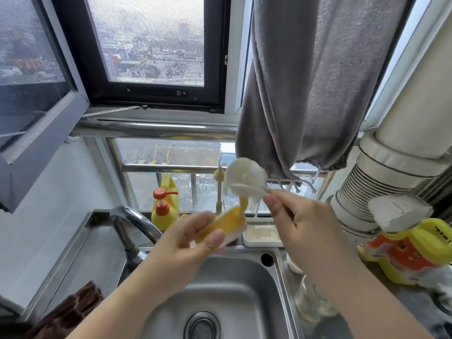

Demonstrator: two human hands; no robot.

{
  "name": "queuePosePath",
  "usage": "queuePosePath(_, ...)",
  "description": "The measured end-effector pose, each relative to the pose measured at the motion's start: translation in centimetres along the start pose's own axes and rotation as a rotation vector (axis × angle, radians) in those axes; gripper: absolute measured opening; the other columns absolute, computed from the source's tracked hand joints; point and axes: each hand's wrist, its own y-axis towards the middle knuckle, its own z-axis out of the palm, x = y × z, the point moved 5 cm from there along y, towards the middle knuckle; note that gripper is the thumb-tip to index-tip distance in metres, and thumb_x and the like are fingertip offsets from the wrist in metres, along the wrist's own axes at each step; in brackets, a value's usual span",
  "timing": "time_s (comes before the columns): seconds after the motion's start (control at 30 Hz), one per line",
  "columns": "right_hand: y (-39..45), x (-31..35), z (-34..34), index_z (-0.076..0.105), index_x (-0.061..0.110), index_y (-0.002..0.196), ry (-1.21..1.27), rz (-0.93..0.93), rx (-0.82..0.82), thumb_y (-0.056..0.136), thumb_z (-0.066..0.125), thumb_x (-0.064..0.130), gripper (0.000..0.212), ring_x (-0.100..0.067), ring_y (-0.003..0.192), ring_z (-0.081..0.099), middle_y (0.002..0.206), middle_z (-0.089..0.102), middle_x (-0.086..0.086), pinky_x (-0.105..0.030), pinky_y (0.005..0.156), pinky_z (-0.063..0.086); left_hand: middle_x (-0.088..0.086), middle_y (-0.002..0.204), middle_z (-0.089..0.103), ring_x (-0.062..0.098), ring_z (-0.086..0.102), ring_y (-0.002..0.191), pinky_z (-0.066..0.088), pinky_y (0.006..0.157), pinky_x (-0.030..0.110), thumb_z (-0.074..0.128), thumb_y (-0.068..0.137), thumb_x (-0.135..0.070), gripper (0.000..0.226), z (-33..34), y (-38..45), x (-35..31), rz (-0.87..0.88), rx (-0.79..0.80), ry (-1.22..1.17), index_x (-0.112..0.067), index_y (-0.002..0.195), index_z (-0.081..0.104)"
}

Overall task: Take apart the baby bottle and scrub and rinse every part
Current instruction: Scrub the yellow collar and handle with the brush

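Bottle part (221,222) + brush (244,178), both hands

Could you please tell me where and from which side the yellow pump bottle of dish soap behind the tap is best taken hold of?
Grip the yellow pump bottle with the orange pump round its upright body, below the pump, coming from the front right. The chrome tap arches in front of its left side, and the pump's spout would likely slip or press down.

A yellow pump bottle (164,204) stood behind the faucet (132,226); a grey towel (305,81) hung above, and a brown cloth (71,311) lay left of the sink (244,277)
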Motion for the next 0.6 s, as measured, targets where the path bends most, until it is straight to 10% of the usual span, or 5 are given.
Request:
queuePosePath(0.23,-1.8,0.9,0.7,0.048,0.043,0.115,0.041,-0.028,0.112,0.088,0.031,0.061,0.037,-0.001,0.059,0.054,0.066,0.059,0.027,-0.017,0.053,0.04,0.001,0.069,0.066,0.007,0.06,0.066,0.041,0.064,0.015,0.07,0.063,-0.051,0.032,-0.9,-0.3,-0.2,-0.024,-0.141,-0.217,-0.024,0.08,0.071)
queuePosePath(0.37,-2.3,-1.1,0.8,0.068,0.023,0.097,0.086,0.085,0.093,0.087,0.032,0.059,0.052,-0.003,0.053,0.047,0.052,0.051,0.022,-0.018,0.05,0.034,0.0,0.07,0.066,0.005,0.058,0.068,0.041,0.063,0.012,0.067,0.074,-0.037,0.011,-0.4,-0.6,-0.7,-0.011,-0.107,-0.237,-0.026,0.076,0.071)
queuePosePath(0.6,-2.7,-0.3,0.9,0.071,0.025,0.095,0.154,0.1,0.093,0.093,0.042,0.052,0.039,0.0,0.056,0.05,0.045,0.047,0.019,-0.015,0.051,0.036,0.002,0.063,0.061,0.007,0.055,0.06,0.042,0.059,0.014,0.081,0.046,-0.065,0.048,-0.4,-0.5,-0.7,0.013,-0.164,-0.387,-0.026,0.072,0.07)
